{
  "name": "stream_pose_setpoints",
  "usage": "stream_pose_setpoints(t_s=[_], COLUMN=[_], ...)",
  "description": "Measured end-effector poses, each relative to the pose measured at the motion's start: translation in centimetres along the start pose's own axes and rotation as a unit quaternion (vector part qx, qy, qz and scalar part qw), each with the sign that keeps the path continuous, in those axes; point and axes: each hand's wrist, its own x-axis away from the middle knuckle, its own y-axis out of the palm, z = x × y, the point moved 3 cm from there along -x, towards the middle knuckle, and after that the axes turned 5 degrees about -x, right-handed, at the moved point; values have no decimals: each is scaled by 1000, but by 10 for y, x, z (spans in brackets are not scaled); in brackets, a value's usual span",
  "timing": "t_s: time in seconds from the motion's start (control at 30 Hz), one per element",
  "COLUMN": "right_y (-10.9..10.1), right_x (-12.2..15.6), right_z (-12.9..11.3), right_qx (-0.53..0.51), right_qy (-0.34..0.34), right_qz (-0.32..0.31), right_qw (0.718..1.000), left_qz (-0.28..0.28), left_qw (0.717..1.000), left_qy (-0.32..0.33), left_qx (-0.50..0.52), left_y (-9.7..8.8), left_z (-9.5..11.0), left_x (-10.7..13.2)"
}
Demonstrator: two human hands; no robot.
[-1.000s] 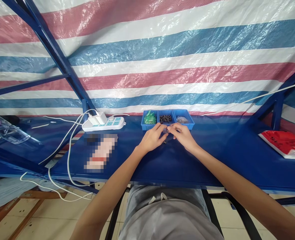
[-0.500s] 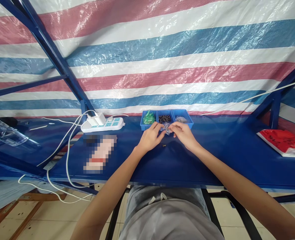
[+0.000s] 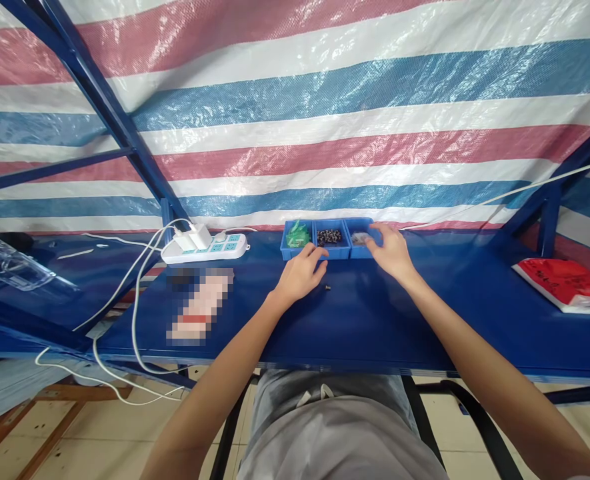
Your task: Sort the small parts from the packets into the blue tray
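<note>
Since half a sec ago both hands have split apart: right hand (image 3: 392, 251) has gone up and right to the blue plastic three-compartment parts tray (image 3: 332, 252) at the back of the bench, fingers now over the rightmost compartment w/ the clear little bags (image 3: 359, 238); can't tell if it's pinching anything, fingertips hidden in the bin. The small clear bag both hands pinched between them earlier is no longer visible. Left hand (image 3: 299, 277) has hardly moved; it sits loosely curled on the blue bench top (image 3: 425, 313), knuckles down, fingertips just below the tray's front wall near the middle compartment; nothing visible in it. Small dark screw-like piece (image 3: 327, 288) lies loose on the bench just right of left hand, between the two wrists, touching neither. Tray's middle compartment holds small dark parts (image 3: 329, 236), left one green plastic bits (image 3: 299, 235). Left of the tray: white power strip w/ teal sockets (image 3: 205, 249) w/ white chargers plugged in, white cables (image 3: 139, 293) trailing off the bench edge. Far right: red-and-white plastic bag (image 3: 567, 285) lying flat. Far left: clear plastic packaging (image 3: 9, 270). Behind it all, red, white and blue striped woven tarp (image 3: 325, 113) on blue steel frame (image 3: 105, 107).
</note>
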Motion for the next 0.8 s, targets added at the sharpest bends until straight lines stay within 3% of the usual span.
stream_pose_setpoints(t_s=[0.07,0.13,0.27,0.37,0.53,0.8], right_y=[0,3,25,45,59,60], right_x=[0,4,29,57,78,72], right_z=[-2,-9,-34,-49,-52,-46], right_qx=[53,44,-1,48,141,129], right_qy=[-41,-74,-141,-205,-252,-244], right_qz=[-4,-35,-179,-268,-298,-326], right_qw=[998,996,974,940,910,904], left_qz=[-2,-2,-1,3,-9,-37], left_qw=[1000,1000,1000,999,998,997], left_qy=[-1,-1,-12,-36,-58,-56], left_qx=[-1,-2,-10,-25,-30,-33], left_y=[0,1,1,1,1,4], left_z=[0,0,-1,-3,-6,-7], left_x=[0,0,0,0,0,0])
